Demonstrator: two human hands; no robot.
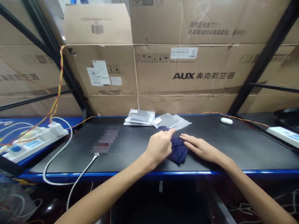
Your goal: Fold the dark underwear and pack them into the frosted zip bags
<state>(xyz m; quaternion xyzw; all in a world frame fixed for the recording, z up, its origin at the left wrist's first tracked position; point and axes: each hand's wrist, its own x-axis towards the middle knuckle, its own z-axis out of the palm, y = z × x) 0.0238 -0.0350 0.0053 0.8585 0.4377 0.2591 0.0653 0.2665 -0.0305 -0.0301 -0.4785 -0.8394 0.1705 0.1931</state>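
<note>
Where the navy cloth lies: the navy cloth [178,153] sits bunched in a small heap on the black worktop [233,149], just right of the frame's centre and near the blue front edge, within easy reach of both hands.
Left hand: the left hand [159,146] comes in from the lower left with its fingers curled, thumb and forefinger pinched on the cloth's upper left edge. The grip looks light, suited to taking up one edge rather than the whole heap.
Right hand: the right hand [199,147] lies flat and unclenched, grasping nothing, with its fingertips against the cloth's right side. It is probably a steadying weight, so the fabric does not slide under the pinch.
Plastic bags: the plastic bags [141,117] lie flat and overlapping just behind the cloth, above the frame's centre. The nearest one carries a white label and almost touches the cloth.
Blurred patch: left of the hands lies a pixelated item [106,141] with a white cable [58,155] running to it. What it is cannot be told.
Power strip: the power strip [35,140] rests at the far left on a blue ledge, clear of the working area, with a red-and-yellow wire [59,81] climbing the frame above it.
White object: a small white oval [226,120] sits at the back right, well apart from the cloth.
Cardboard boxes: the cardboard boxes [182,68] are stacked behind the worktop and fill the upper frame like a wall.
</note>
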